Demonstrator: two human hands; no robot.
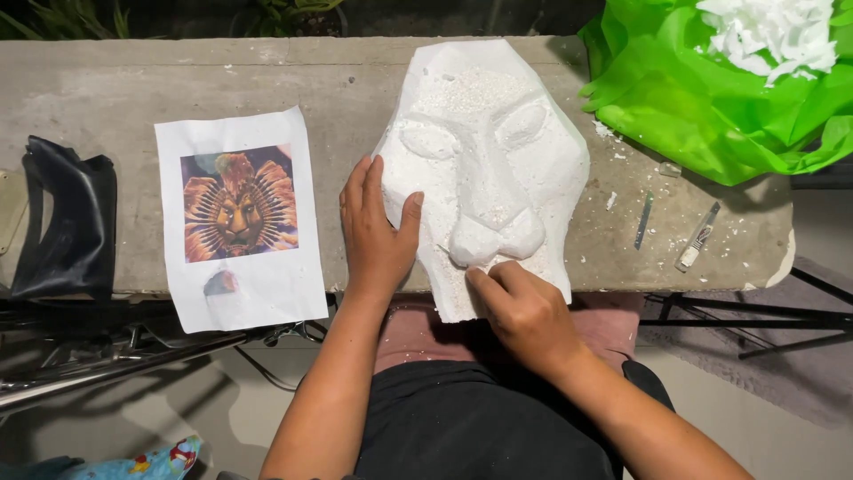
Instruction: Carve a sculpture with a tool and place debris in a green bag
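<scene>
Carved white foam face mask (484,169) lies face-up at frame centre on the concrete bench (115,84), chin overhanging the near edge. Long axis runs top to bottom of frame, forehead toward the top. Left hand (378,233) lies flat, fingers released and spread against the mask's left cheek, apparently bracing it. Right hand (524,311) has fingers curled at the chin; whether they pinch a tool cannot be told. Printed lion-mask reference sheet (240,218) lies left of centre.

This looks like a makeshift outdoor craft workshop: a rough concrete worktop (133,89) carries a carved white foam mask (489,169), a printed reference picture (238,213) at 9 o'clock, cutting blades (643,220) at 3 o'clock, and a green bag of foam scraps (702,98) at 1 o'clock, with plants (284,13) behind.
</scene>
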